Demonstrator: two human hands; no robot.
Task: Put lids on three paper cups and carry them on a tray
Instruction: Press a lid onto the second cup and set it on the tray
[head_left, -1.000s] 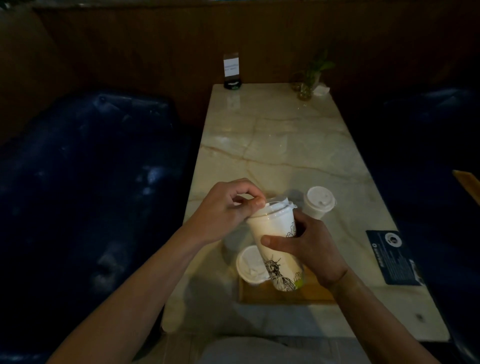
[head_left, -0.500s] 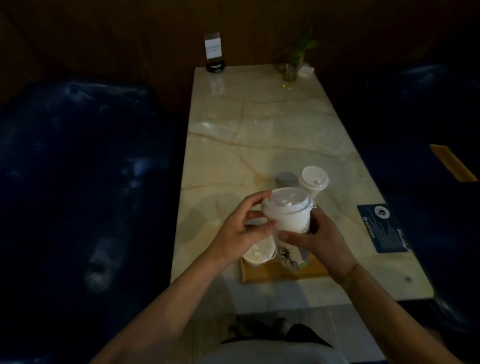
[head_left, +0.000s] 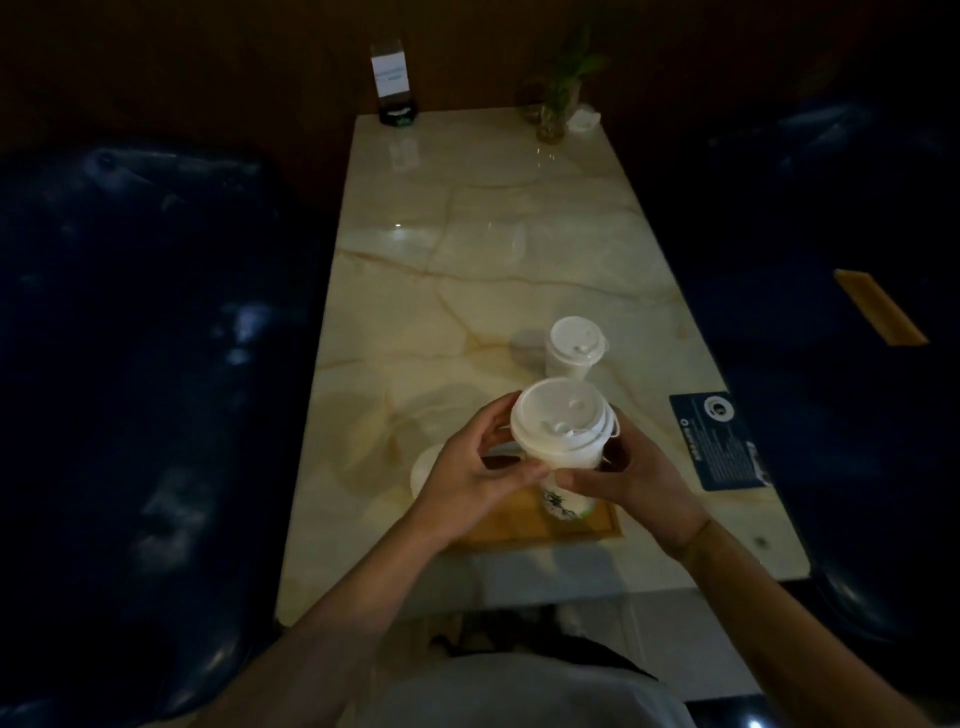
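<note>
I hold a tall white paper cup (head_left: 563, 457) with a drawing on its side, upright above the wooden tray (head_left: 524, 525). A white lid (head_left: 558, 415) sits on its rim. My left hand (head_left: 467, 478) grips the cup's left side, thumb low and fingers near the lid's edge. My right hand (head_left: 628, 478) wraps the right side. A second lidded cup (head_left: 574, 348) stands on the table beyond. A third white lidded cup (head_left: 423, 470) shows partly behind my left hand at the tray's left end.
The marble table (head_left: 467, 260) runs away from me between dark blue padded seats (head_left: 130, 364). A dark blue card (head_left: 719, 441) lies at the right edge. A sign holder (head_left: 395, 85) and a small plant in a glass (head_left: 558, 104) stand at the far end.
The cup went from tilted to upright and the lid now lies flat on it. My left hand moved from pinching the lid's top to gripping the cup's side. The camera pulled back.
</note>
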